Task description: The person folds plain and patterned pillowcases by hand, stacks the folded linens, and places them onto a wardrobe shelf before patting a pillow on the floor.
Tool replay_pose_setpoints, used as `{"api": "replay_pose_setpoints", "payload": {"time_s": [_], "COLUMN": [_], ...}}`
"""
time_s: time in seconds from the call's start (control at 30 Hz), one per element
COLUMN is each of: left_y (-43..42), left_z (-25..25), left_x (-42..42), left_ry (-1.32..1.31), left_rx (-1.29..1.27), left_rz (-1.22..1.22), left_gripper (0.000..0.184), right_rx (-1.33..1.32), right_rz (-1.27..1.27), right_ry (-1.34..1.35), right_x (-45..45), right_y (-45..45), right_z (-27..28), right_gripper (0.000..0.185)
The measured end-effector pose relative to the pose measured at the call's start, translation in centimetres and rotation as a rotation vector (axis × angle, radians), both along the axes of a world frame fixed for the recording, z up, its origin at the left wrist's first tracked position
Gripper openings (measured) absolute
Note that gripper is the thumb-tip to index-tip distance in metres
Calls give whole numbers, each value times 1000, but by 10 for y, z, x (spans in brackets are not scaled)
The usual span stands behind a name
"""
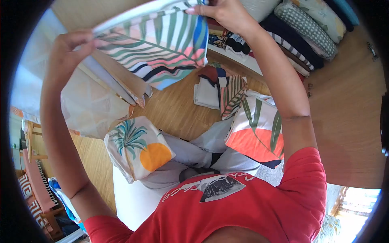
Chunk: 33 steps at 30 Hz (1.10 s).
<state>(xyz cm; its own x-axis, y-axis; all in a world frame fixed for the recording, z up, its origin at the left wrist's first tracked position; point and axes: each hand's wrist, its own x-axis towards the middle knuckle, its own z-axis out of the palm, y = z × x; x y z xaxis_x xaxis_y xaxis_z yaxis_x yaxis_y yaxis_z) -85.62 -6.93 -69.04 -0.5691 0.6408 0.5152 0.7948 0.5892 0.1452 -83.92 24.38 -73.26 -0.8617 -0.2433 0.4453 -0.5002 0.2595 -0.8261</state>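
Note:
Held up in front of me is a cushion cover (158, 48) with green leaf fronds and pink, blue and black bands. My left hand (75, 48) pinches its left upper corner between thumb and fingers. At its right upper corner, my right hand (227, 13) grips the edge, with some fingertips cut off by the frame's top. The cover hangs between both hands, its lower edge loose. On one leg lies a folded cover (137, 148) with a blue palm and an orange sun. Over the other leg rests a folded white and coral cover (257, 129) with green leaves.
Folded patterned cloths (227, 89) lie on the wooden floor (170, 105) ahead. To the right, an open cabinet holds stacked textiles (300, 44) beside its wooden door (344, 117). A sheer curtain (91, 103) hangs at left, and a wooden chair (38, 178) stands lower left.

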Motion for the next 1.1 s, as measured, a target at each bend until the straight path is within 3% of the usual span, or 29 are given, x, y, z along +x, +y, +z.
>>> {"api": "replay_pose_setpoints", "payload": {"time_s": [0.1,0.17,0.2,0.27,0.3,0.33,0.4,0.43,0.5,0.57,0.63,0.7,0.8,0.87,0.9,1.0,1.07,1.1], "left_y": [24,59,65,79,82,86,90,85,72,67,61,57,46,38,35,35,42,42], "left_z": [-13,-33,-41,-56,-65,-84,-117,-121,-123,-128,-124,-130,-144,-151,-156,-167,-167,-165], "left_x": [0,8,3,-11,-10,-17,-31,-40,-55,-51,-49,-49,-53,-57,-57,-61,-63,-66], "left_ry": [162,-314,-324,-796,-867,-877,-785,-790,-1210,-1266,-1305,-1225,-1133,-905,-902,-986,-1301,-1295], "left_rx": [221,240,243,237,301,299,478,480,-54,4,38,53,144,212,213,401,601,543], "left_rz": [-104,-276,-280,-241,-346,-350,-457,-450,-430,-312,-175,-117,-63,-140,-135,-30,0,22], "left_gripper": [32,74,74,78,79,79,48,48,63,61,63,64,61,63,63,65,66,65], "right_rx": [-5,53,-29,-48,-31,-14,-41,-16,0,-178,371,1105,1204,955,893,693,201,176], "right_rz": [137,216,292,360,297,236,276,294,318,189,6,-288,-451,-565,-586,-757,-705,-678], "right_ry": [192,288,157,-6,4,8,-106,-128,-153,-720,-770,-488,-311,-496,-520,-459,-432,-276], "right_x": [-13,-17,-14,-39,-51,-57,-66,-72,-87,-110,-147,-127,-113,-129,-125,-135,-99,-83], "right_y": [-6,-11,-15,3,12,16,20,20,25,39,57,43,48,55,55,62,44,34], "right_z": [-4,-9,-9,-32,-47,-63,-93,-106,-132,-169,-262,-333,-396,-401,-374,-300,-218,-194], "right_gripper": [13,18,23,40,29,21,25,26,27,27,45,43,42,45,48,52,51,50]}}
